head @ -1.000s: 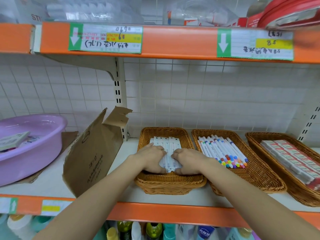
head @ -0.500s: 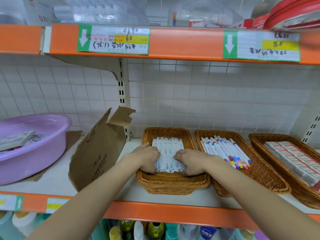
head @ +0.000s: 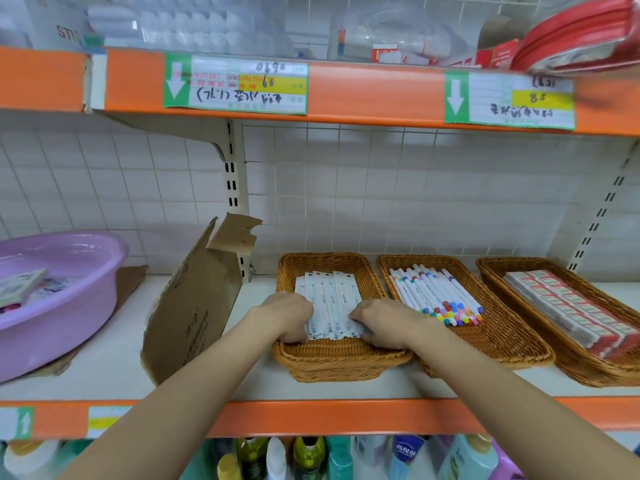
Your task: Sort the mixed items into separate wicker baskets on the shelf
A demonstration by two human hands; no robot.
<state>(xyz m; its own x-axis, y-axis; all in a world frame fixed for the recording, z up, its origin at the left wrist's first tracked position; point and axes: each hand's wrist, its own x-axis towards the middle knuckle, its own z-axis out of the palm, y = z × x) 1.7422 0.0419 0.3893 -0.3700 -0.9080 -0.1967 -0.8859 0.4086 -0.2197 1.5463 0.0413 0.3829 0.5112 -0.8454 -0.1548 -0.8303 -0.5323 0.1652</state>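
Observation:
Three wicker baskets stand side by side on the white shelf. The left basket [head: 322,358] holds a flat row of white pen packs [head: 330,299]. My left hand [head: 289,315] grips the left edge of the packs' near end with curled fingers. My right hand [head: 384,323] grips their right edge the same way. The middle basket [head: 491,355] holds several white markers [head: 434,294] with coloured caps. The right basket [head: 585,368] holds rows of red-and-white boxes [head: 571,308].
A purple plastic basin [head: 65,303] with mixed items stands at the left. A torn cardboard box [head: 194,306] leans between basin and baskets. The orange shelf edge [head: 311,415] runs in front, with bottles [head: 277,459] below it. An upper shelf [head: 363,95] hangs overhead.
My hands have slid slightly apart and toward the near end of the packs, uncovering more of them. The view has shifted a little.

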